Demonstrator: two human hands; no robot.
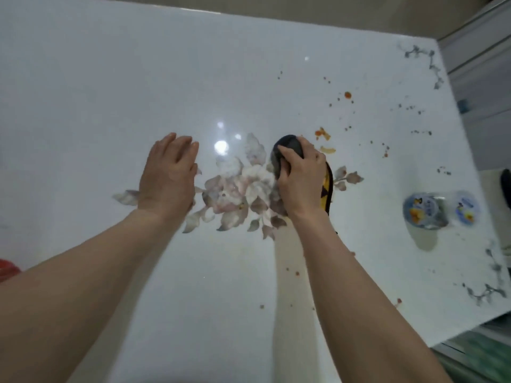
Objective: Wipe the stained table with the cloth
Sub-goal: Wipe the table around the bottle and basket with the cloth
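My right hand (300, 175) is closed over the cloth (287, 150) just right of centre frame, fingers (284, 156) curled round its dark bunched end while a yellow-patterned part trails out under my wrist. It looks soft and light, so I judge it will fold and slide unless I keep it wadded under the palm — that is the place to hold it. My left hand (168, 175) lies flat and open on the glossy white bench (110, 78), holding nothing. The surface looks slick. Orange stains (323, 134) sit just past the cloth, with specks scattered toward the upper right.
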